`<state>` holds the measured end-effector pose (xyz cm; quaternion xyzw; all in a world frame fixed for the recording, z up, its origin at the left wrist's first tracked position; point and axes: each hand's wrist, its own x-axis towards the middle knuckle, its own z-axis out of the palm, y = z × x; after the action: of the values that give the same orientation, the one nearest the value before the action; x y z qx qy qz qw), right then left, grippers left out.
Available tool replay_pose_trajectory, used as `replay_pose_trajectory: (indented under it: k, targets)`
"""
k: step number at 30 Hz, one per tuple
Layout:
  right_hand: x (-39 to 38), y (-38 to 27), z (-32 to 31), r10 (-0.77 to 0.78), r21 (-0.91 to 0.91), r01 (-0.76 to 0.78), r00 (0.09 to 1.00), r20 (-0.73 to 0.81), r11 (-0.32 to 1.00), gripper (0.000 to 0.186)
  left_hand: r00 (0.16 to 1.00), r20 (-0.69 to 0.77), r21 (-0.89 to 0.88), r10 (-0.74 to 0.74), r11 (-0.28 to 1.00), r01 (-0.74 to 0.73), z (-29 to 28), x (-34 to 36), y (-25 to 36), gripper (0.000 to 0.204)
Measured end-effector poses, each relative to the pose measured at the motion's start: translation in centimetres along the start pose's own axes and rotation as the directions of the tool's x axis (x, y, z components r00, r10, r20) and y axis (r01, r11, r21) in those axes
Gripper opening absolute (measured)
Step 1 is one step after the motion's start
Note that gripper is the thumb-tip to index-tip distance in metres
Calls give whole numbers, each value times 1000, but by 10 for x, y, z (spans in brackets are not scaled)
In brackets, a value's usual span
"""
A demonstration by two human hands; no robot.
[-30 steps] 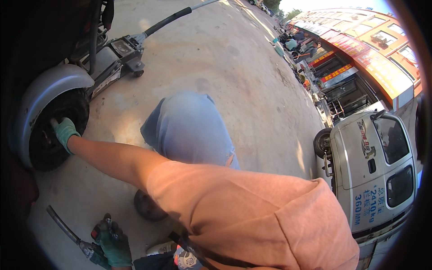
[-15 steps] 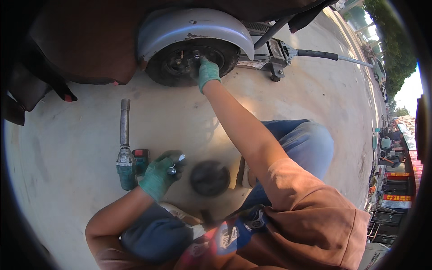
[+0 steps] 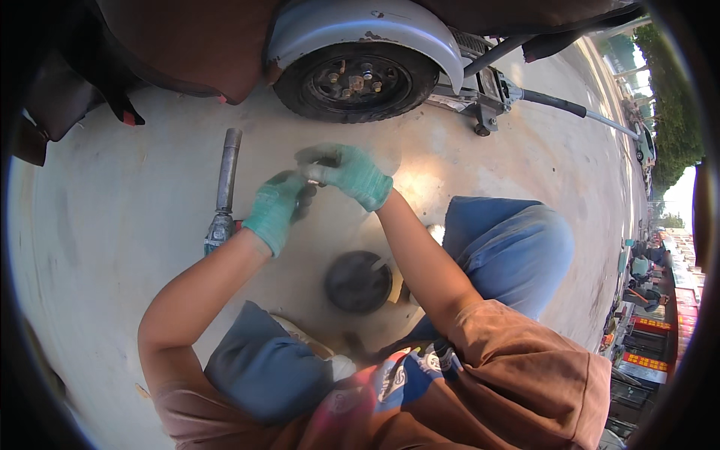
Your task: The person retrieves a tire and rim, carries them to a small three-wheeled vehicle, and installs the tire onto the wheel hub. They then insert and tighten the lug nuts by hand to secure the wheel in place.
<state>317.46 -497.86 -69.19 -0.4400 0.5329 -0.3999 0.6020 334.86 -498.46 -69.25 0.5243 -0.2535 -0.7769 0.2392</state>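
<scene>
My left hand [image 3: 274, 206] and my right hand [image 3: 349, 172], both in green-and-grey work gloves, meet above the ground in front of a wheel. The left hand's fingers curl round shiny metal lug nuts, mostly hidden now. At its fingertips the right hand pinches a small bright lug nut [image 3: 312, 181], partly covered by the gloves. Beyond my hands is the black wheel [image 3: 352, 82] under a scuffed silver fender [image 3: 367, 28]. One silver nut [image 3: 367, 67] sits at the upper right of the hub, among several brassy studs or fittings.
A cordless impact wrench [image 3: 223, 187] with a long metal socket tube lies left of my hands. Between my knees lies a round black disc-like object [image 3: 358, 281]. A floor jack [image 3: 491, 97] stands right of the wheel, its long handle [image 3: 555, 103] reaching far right.
My right hand has left the wheel hub and come back to my left hand. The left hand has risen toward it. The view has shifted, so the hub now shows uncovered.
</scene>
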Motion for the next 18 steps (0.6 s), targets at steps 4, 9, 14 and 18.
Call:
replay_pose_trajectory:
  k: [4,9,14,18]
  targets:
    - [-9,3,-10,15,60,-19,998,64,998,40,1000,7,105,-29,994,28,14,11,16,27]
    - [-7,10,-17,9,31,-8,999,-53,999,33,997,43,-108,-60,992,64,14,21,15,35]
    - [11,41,-45,14,398,105,958,-286,911,31,983,184,-195,-6,980,43,8,10,16,36]
    - [29,46,-68,-13,574,244,926,-377,782,29,978,201,-128,-61,988,88,2,3,5,35]
